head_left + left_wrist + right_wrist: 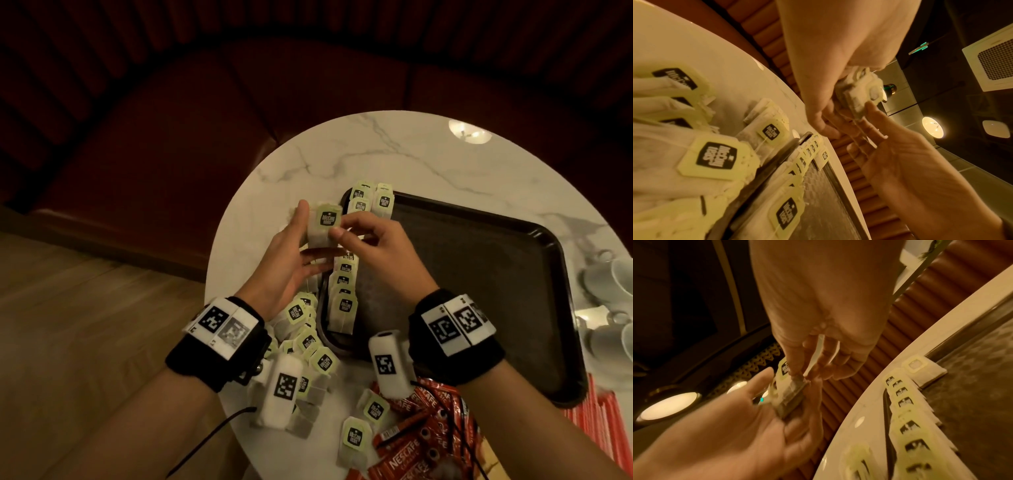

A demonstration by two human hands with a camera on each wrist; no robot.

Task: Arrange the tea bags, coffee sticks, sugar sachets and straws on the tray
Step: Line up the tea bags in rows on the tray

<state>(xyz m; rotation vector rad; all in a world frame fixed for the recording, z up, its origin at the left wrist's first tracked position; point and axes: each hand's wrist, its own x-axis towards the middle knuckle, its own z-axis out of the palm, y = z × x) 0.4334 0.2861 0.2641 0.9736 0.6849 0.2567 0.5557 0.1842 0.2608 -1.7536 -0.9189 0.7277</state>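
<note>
My left hand (308, 236) holds a small stack of tea bags (324, 224) upright above the table's left side, thumb behind and fingers under it. My right hand (342, 229) pinches the front tea bag of that stack between thumb and forefinger. The stack also shows in the left wrist view as tea bags (859, 95) and in the right wrist view as tea bags (792, 394). A dark tray (479, 274) lies right of the hands. A row of overlapping tea bags (342, 301) runs along its left edge, and more tea bags (371, 200) lie at its far left corner.
Loose tea bags (308, 342) lie on the marble table (376, 154) left of the tray. Red coffee sticks (418, 442) are piled at the near edge. Red-striped packets (599, 425) lie right of them. White cups (613, 284) stand at the right. A dark bench curves behind.
</note>
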